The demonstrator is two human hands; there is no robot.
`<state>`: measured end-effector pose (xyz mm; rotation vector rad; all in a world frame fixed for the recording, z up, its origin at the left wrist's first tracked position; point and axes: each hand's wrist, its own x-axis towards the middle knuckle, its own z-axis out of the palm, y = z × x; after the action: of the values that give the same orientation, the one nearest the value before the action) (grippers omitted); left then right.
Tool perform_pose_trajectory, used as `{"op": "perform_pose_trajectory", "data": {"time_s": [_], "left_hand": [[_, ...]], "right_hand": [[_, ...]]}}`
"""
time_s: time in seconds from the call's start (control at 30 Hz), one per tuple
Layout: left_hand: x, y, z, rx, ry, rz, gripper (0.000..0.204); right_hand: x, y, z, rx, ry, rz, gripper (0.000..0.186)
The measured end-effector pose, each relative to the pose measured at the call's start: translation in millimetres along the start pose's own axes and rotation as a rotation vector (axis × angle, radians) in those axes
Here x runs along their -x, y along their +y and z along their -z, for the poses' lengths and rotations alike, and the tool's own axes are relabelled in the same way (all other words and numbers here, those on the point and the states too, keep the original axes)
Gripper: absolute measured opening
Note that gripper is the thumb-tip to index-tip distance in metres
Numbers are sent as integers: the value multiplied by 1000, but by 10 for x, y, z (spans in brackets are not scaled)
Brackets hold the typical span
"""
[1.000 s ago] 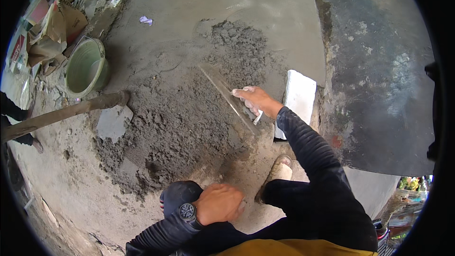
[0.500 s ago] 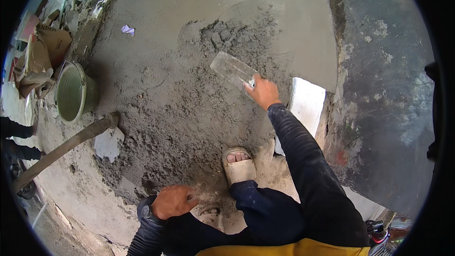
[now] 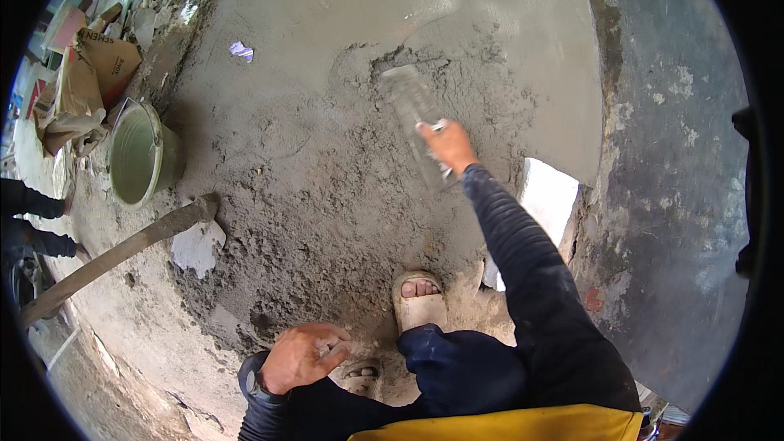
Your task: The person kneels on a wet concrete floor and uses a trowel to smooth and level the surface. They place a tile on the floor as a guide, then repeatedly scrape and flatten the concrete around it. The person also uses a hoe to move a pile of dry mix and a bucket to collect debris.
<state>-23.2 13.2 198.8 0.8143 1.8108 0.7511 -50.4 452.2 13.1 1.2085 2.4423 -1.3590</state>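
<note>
My right hand (image 3: 449, 145) is closed round the handle of a flat rectangular plastering trowel (image 3: 411, 96). Its blade lies on wet grey mortar (image 3: 282, 184), rough and lumpy near my feet and smooth farther off. A patch of loose lumps (image 3: 425, 57) is just past the blade's far end. My left hand (image 3: 304, 357), with a dark watch at the wrist, rests by my left knee, its fingers curled in and no tool showing in them.
At left stand a green bucket (image 3: 137, 155), torn paper bags (image 3: 106, 69) and a long-handled hoe (image 3: 122, 257). A white board (image 3: 549, 200) lies right of my forearm, beside a dark floor slab (image 3: 670, 196). Another person's dark sleeves (image 3: 33, 200) show at the left edge.
The trowel has turned so that its blade points more away from me, and the lumpy patch ahead looks flatter. My left hand stays by the knee.
</note>
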Motion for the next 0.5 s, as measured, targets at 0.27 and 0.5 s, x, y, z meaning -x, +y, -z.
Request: {"op": "perform_pose_trajectory", "data": {"time_s": [0.27,0.5], "left_hand": [[-82,-80,39,-30,193,49,19],[164,-13,57,61,234,227,17]], "right_hand": [[-223,219,183,498,199,63,66],[-767,50,683,131,446,-7,72]]}}
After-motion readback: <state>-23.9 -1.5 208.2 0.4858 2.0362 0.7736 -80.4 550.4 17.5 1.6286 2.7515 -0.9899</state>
